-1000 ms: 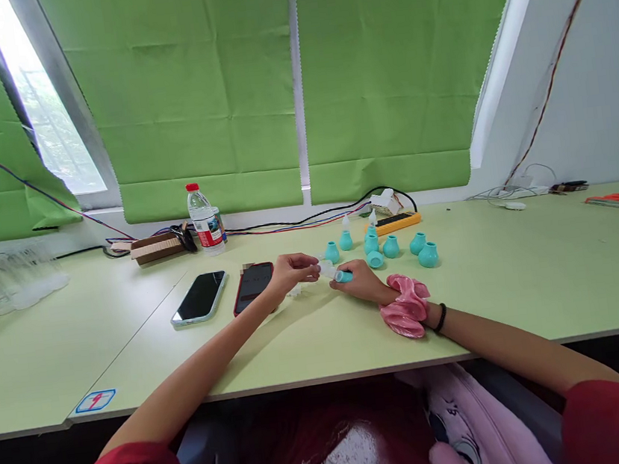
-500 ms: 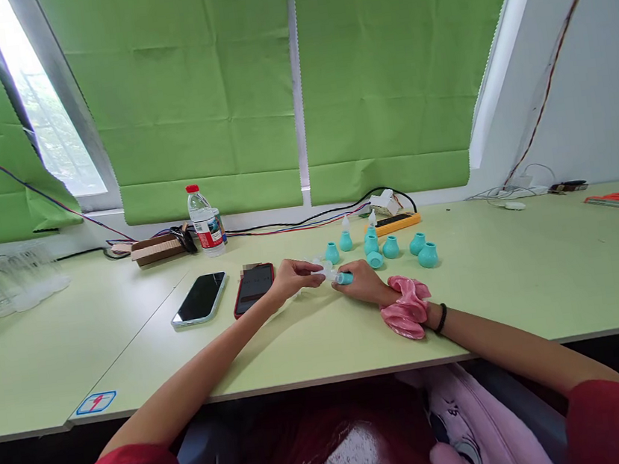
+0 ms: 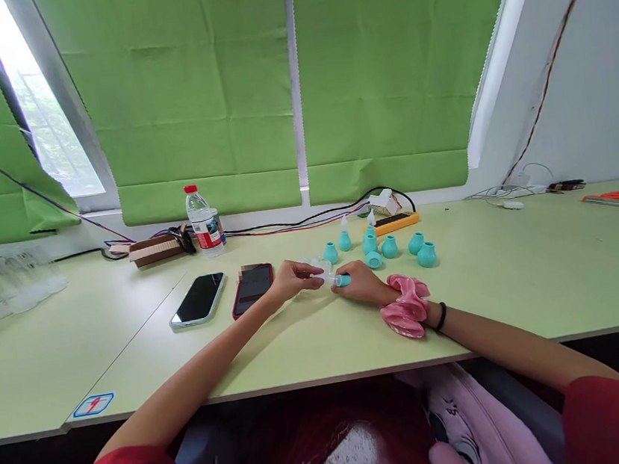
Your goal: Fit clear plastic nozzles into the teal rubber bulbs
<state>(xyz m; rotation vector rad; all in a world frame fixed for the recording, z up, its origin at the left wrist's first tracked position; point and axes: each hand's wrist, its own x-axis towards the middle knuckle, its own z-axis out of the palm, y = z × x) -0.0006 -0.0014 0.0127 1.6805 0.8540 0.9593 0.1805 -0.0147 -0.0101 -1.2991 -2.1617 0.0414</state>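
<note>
"Over the table (image 3: 523, 273), what pose?"

"Left grip (image 3: 293, 277) pinched a clear piece (image 3: 323, 273); right grip (image 3: 364, 282) curled round a teal piece (image 3: 343, 280) at its three o'clock."

"Room?"

"Front edge (image 3: 328, 382) lay at six, open surface toward three."

Smooth plastic and glass-like surfaces, with matt and shiny cloth.
The bulbs (image 3: 389, 247) look like soft rubber or plastic, smooth and nearly matt; the clear piece (image 3: 323, 275) seems to be translucent plastic, slightly glossy. The table (image 3: 496, 284) has a smooth, pale, laminate-like top with a weak sheen. The phones (image 3: 199, 300) show smooth, glass-like screens, and the bottle (image 3: 207, 228) is clear, shiny plastic. The box (image 3: 157, 250) appears to be matt cardboard. The blinds (image 3: 173, 90) are matt cloth, lightly creased; the scrunchie (image 3: 405, 309) is gathered, satin-like cloth with a clear gloss.
</note>
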